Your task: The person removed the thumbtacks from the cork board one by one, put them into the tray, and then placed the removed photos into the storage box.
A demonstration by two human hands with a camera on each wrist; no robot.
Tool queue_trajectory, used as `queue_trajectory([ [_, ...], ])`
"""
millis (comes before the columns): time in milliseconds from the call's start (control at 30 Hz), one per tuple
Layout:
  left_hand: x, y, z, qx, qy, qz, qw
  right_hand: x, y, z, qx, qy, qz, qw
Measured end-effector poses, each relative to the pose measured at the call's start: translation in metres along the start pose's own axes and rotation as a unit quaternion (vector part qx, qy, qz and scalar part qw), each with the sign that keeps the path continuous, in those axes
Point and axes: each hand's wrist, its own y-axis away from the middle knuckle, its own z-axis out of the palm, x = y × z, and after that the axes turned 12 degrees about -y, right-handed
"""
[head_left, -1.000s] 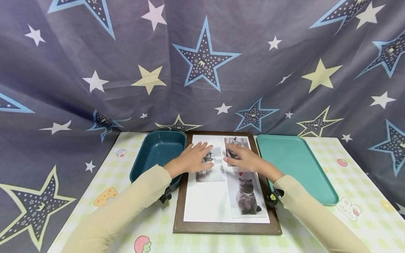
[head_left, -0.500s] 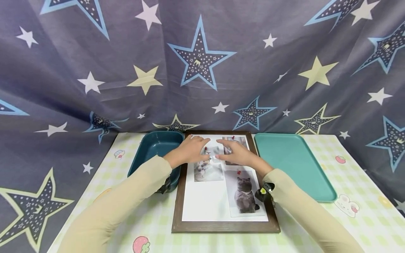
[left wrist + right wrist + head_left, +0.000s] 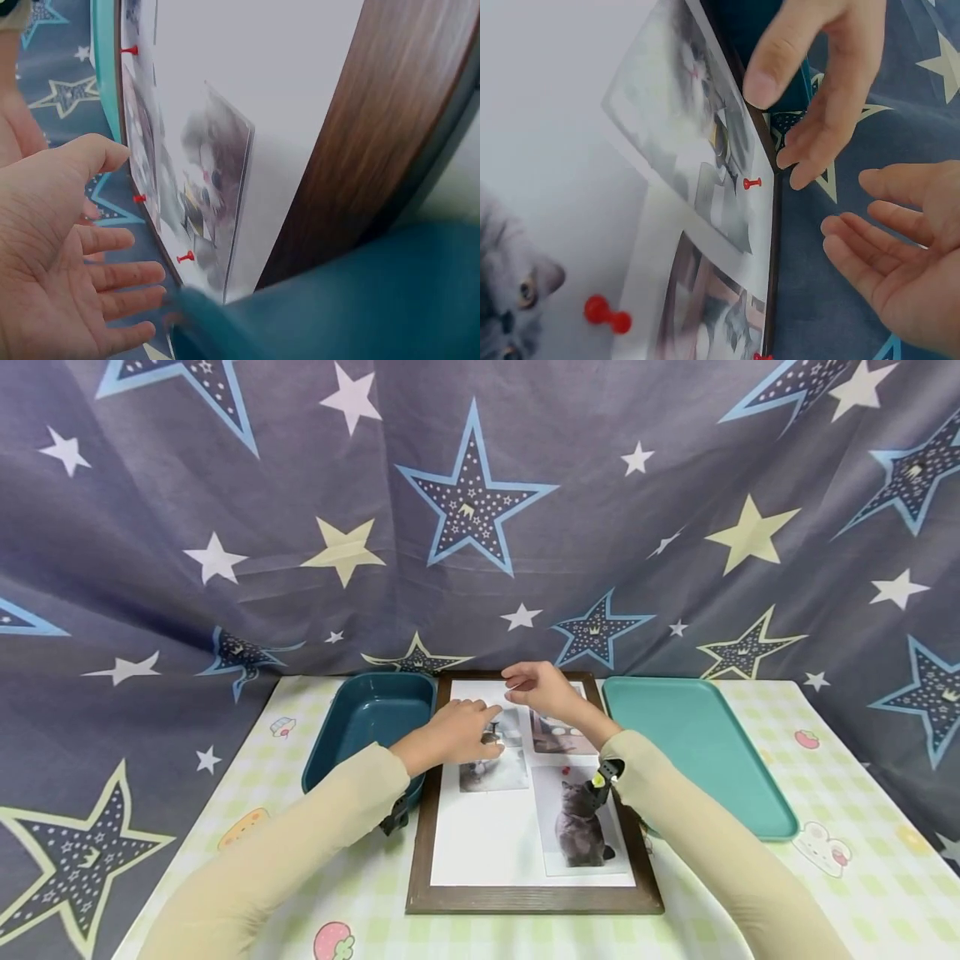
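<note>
A brown-framed white board (image 3: 480, 847) lies on the table with several cat photos on it, held by red push pins. My left hand (image 3: 453, 732) hovers above the left photo (image 3: 495, 770), fingers loosely spread and holding nothing; a push pin (image 3: 185, 257) is in that photo's top. My right hand (image 3: 546, 687) is above the board's far edge, fingers loosely bent, nothing visible in them; in the right wrist view the right hand (image 3: 900, 259) is apart from the board. The upper right photo (image 3: 562, 742) is partly covered by that hand. Below it lies the grey cat photo (image 3: 555, 852), pinned at its top.
A dark teal bin (image 3: 318, 760) stands left of the board, and a light green tray (image 3: 690, 735) lies at its right. The checked tablecloth (image 3: 375, 893) covers the table. A starry curtain (image 3: 300, 610) hangs behind the table.
Both hands were low over the upper photos, then lifted slightly. My right hand has since moved up and toward the far edge; my left has dropped slightly over the left photo.
</note>
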Motion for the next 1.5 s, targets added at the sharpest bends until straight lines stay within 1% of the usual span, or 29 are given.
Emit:
queue_trajectory([
  [200, 0.003, 0.014, 0.005, 0.025, 0.046, 0.000, 0.9986, 0.000, -0.010, 0.008, 0.006, -0.053, 0.021, 0.998],
  [300, 0.005, 0.021, 0.008, 0.037, 0.050, -0.007, 0.9980, 0.003, -0.014, 0.013, 0.009, -0.079, 0.037, 0.996],
  [433, 0.010, 0.026, 0.012, 0.041, 0.048, -0.016, 0.9979, 0.010, -0.020, 0.019, 0.013, -0.116, 0.066, 0.991],
  [533, 0.016, 0.027, 0.016, 0.037, 0.037, -0.021, 0.9984, 0.014, -0.024, 0.022, 0.021, -0.131, 0.083, 0.988],
  [633, 0.021, 0.027, 0.021, 0.034, 0.021, -0.026, 0.9988, 0.019, -0.027, 0.026, 0.029, -0.129, 0.094, 0.987],
  [733, 0.023, 0.027, 0.026, 0.030, 0.015, -0.031, 0.9989, 0.022, -0.030, 0.030, 0.033, -0.123, 0.102, 0.987],
  [967, 0.026, 0.026, 0.033, 0.015, 0.025, -0.036, 0.9989, 0.025, -0.033, 0.037, 0.032, -0.134, 0.123, 0.983],
  [1100, 0.026, 0.027, 0.033, 0.015, 0.028, -0.037, 0.9988, 0.027, -0.034, 0.040, 0.034, -0.153, 0.142, 0.977],
  [1300, 0.026, 0.026, 0.035, 0.009, 0.030, -0.037, 0.9988, 0.036, -0.038, 0.043, 0.038, -0.177, 0.167, 0.969],
  [1400, 0.026, 0.025, 0.036, 0.008, 0.033, -0.032, 0.9989, 0.041, -0.039, 0.044, 0.035, -0.197, 0.179, 0.963],
  [1500, 0.025, 0.025, 0.037, 0.004, 0.037, -0.029, 0.9989, 0.044, -0.040, 0.042, 0.025, -0.207, 0.184, 0.961],
])
